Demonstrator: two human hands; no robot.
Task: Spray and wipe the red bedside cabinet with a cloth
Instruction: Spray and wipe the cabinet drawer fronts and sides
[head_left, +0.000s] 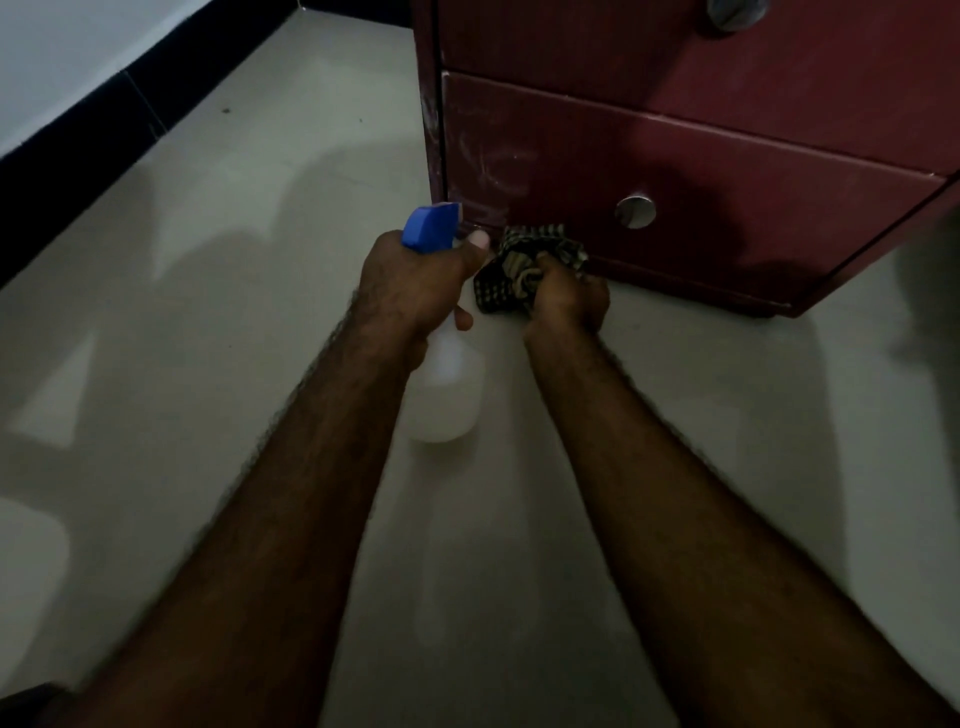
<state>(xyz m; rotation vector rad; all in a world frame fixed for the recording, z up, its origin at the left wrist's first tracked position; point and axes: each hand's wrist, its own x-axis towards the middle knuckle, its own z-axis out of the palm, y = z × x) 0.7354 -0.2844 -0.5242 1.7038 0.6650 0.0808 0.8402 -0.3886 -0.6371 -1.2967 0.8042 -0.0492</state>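
The red bedside cabinet (701, 156) stands on the floor at the upper right, with a round metal knob (635, 212) on its lower drawer and whitish smears near its left edge. My left hand (415, 280) grips a spray bottle (447, 384) with a white body and blue trigger head, its nozzle close to the cabinet's lower left corner. My right hand (566, 299) holds a bunched dark checked cloth (524, 260) against the bottom edge of the lower drawer front.
Pale floor tiles (208, 312) spread around the cabinet. A white wall with a black skirting band (104, 150) runs along the upper left. A second knob (732, 13) shows on the upper drawer at the top edge.
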